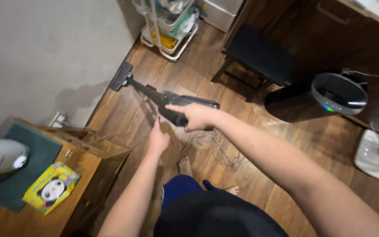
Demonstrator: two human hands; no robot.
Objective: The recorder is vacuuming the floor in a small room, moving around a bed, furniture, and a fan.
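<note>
Head view: my right hand [197,116] is wrapped around the handle of the stick vacuum [167,98], whose head [122,76] rests on the wood floor [286,145] by the wall [44,48]. My left hand [158,139] hangs below, fingers loosely together, apparently empty. I judge it rigid and moderately heavy, best gripped at the handle.

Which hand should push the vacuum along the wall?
The right hand, most likely: it already grips the vacuum by its handle. The left hand hangs open below it, holding nothing.
</note>
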